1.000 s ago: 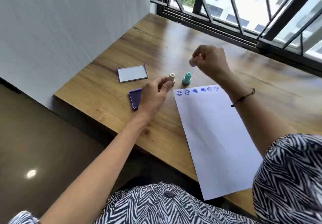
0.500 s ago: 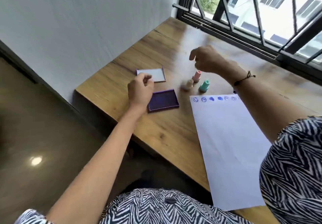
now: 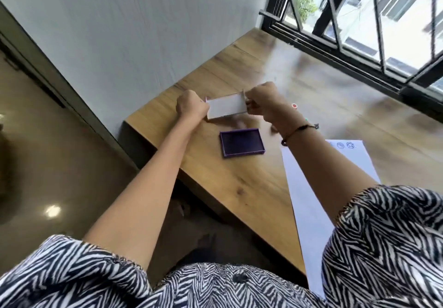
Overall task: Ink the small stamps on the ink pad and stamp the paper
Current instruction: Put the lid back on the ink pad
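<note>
- A wooden table [image 3: 239,187] stands in a corner, with a pale wall on its left side and a black-framed barred window [image 3: 359,32] along its far edge
- The ink pad [image 3: 242,141], an open purple tray with a dark inked face, lies flat on the table near its left edge, just left of the paper's top corner and not touching it
- The ink pad lid [image 3: 227,108], white inside with a thin purple rim, is held up above the table beyond the ink pad, between the two hands
- The left hand [image 3: 190,105] grips the lid's left end, fingers curled round the edge
- The right hand [image 3: 265,102] pinches the lid's right end, fingers curled; a dark cord bracelet [image 3: 297,130] sits on that wrist
- The white paper [image 3: 311,199] lies to the right of the ink pad and runs over the near table edge; two round blue stamp prints [image 3: 345,145] show along its top edge, the rest hidden by the right forearm
- A pink stamp [image 3: 294,105] stands on the table just right of the right hand; a sliver of green at the wrist may be another stamp, too hidden to tell
- Black-and-white zebra-striped sleeves [image 3: 383,247] fill the bottom of the view, above a glossy brown floor [image 3: 48,176] to the left of the table
</note>
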